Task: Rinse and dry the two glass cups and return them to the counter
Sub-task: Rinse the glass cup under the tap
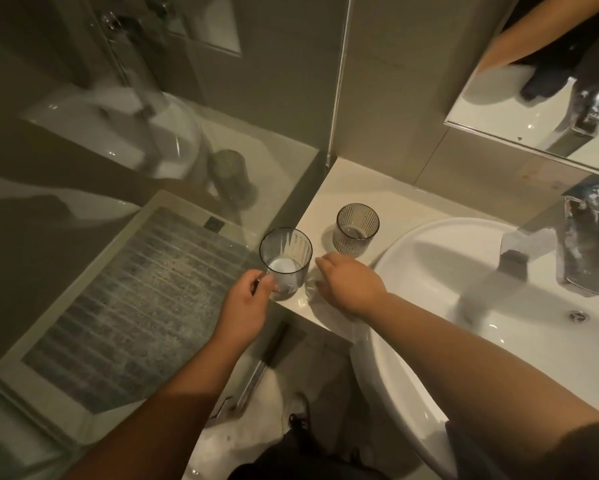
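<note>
gripping the near glass cup (pixel 285 263) at the counter (pixel 329 202) edge, the left hand (pixel 246 299) curls round it. the right hand (pixel 348 282) rests beside it, its grip hidden. the far glass cup (pixel 356 229) stands upright by the sink (pixel 429 244).

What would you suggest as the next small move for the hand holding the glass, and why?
Probably carry the near glass cup rightward over the sink. The left hand grips it at the counter edge, and something white shows at its bottom, so it looks unrinsed. The right hand rests beside it, and the second glass cup stands untouched behind.
</note>
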